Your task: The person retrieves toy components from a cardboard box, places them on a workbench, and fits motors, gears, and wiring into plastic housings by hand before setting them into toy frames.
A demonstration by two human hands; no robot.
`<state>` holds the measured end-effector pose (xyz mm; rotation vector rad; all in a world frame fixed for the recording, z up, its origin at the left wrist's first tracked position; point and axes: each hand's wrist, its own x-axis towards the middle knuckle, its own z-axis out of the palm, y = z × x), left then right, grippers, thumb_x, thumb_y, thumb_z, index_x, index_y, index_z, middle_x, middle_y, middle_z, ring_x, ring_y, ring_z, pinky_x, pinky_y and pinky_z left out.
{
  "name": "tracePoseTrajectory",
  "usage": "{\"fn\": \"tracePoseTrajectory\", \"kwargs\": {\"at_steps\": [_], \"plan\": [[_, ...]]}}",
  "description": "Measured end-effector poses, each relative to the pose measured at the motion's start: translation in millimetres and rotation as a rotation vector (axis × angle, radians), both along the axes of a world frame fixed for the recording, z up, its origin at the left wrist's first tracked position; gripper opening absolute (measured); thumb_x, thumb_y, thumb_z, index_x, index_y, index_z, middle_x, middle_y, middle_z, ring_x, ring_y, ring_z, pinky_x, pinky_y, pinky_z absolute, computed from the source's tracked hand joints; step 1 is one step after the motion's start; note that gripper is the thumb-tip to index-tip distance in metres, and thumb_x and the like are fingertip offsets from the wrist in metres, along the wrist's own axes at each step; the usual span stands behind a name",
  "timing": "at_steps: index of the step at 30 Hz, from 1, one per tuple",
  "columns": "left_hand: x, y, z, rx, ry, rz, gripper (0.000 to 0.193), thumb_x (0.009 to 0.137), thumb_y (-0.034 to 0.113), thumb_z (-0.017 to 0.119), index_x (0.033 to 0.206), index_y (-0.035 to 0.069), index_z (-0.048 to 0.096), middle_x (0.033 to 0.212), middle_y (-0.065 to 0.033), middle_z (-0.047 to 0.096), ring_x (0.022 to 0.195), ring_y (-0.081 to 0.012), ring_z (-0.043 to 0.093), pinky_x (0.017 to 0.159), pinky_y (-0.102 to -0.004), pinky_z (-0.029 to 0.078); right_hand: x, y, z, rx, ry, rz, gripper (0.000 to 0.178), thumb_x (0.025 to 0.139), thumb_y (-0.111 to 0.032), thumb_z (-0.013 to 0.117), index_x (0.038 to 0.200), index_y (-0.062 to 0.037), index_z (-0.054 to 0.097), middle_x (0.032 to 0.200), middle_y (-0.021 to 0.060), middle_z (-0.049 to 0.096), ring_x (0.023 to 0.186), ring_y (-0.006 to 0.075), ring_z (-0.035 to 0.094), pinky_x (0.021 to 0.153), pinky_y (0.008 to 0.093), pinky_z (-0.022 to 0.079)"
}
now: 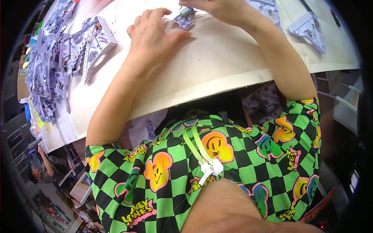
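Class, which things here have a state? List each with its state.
Left hand: open, fingers curved.
Right hand: partly cut off, grip unclear.
Motor piece: between the hands.
Plastic parts at left: heaped.
Toothed part at right: lying apart.
Drawstring: knotted.

Free tabletop (217,58) between the forearms (116,95); obstacles: motor part (184,21) ahead, heap of grey parts (47,70) at left.
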<state>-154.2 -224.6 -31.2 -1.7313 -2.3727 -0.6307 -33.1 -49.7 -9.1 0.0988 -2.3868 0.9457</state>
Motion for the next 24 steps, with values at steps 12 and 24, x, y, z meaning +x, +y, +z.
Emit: {"fn": "tracePoseTrajectory", "kwargs": {"at_steps": [12,24], "plan": [[3,10,-10,0.081,-0.033,-0.056,0.037,0.076,0.038,0.075,0.103,0.014,0.068,0.109,-0.0063,0.061,0.108,-0.0280,0.051,0.090,-0.0425,0.031,9,0,-6,0.311,-0.001,-0.048,0.005,0.078,-0.010,0.069,0.081,-0.0077,0.066,0.103,0.0097,0.061,0.102,0.0284,0.055,0.091,0.0396,0.041],[2,17,-5,0.059,0.002,-0.068,0.043,0.077,0.037,0.075,0.108,0.009,0.066,0.110,-0.0057,0.062,0.111,-0.0266,0.050,0.094,-0.0394,0.031,10,1,-2,0.334,-0.042,-0.028,0.004,0.079,-0.013,0.066,0.081,-0.0098,0.066,0.113,0.0089,0.059,0.110,0.0273,0.052,0.097,0.0412,0.036]]}}
